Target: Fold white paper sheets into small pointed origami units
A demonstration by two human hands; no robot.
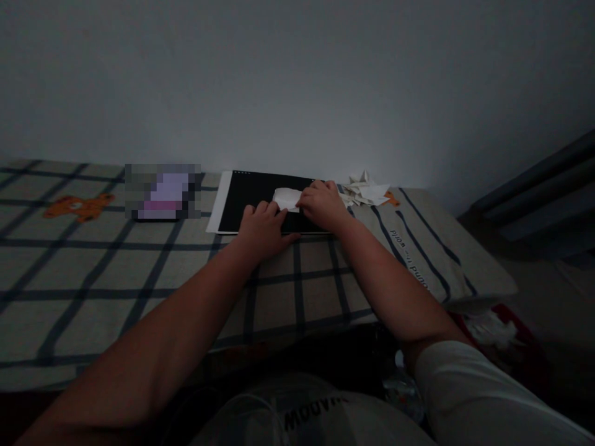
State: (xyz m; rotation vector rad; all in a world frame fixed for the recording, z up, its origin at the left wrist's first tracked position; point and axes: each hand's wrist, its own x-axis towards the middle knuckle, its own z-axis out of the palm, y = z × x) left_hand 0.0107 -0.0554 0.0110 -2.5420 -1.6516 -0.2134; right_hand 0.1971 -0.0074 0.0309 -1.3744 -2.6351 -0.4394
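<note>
A small piece of white paper (285, 197) lies on a black sheet (251, 193) with a white left margin and a row of small holes along its top. My left hand (264, 230) rests at the sheet's front edge, fingers spread and fingertips at the paper's lower left. Its thumb stretches to the right along the edge. From the other side, my right hand (321, 203) has its fingers bent together at the paper's right edge, pinching it. Just beyond that hand is a pile of folded white paper pieces (367, 191) with pointed corners.
A checked cloth (195, 266) covers the table. On the left stands a phone-like device with a lit, blurred screen (165, 193). A plain wall (297, 80) rises directly behind. Below the right edge, a red bin (525, 347) holds crumpled white material.
</note>
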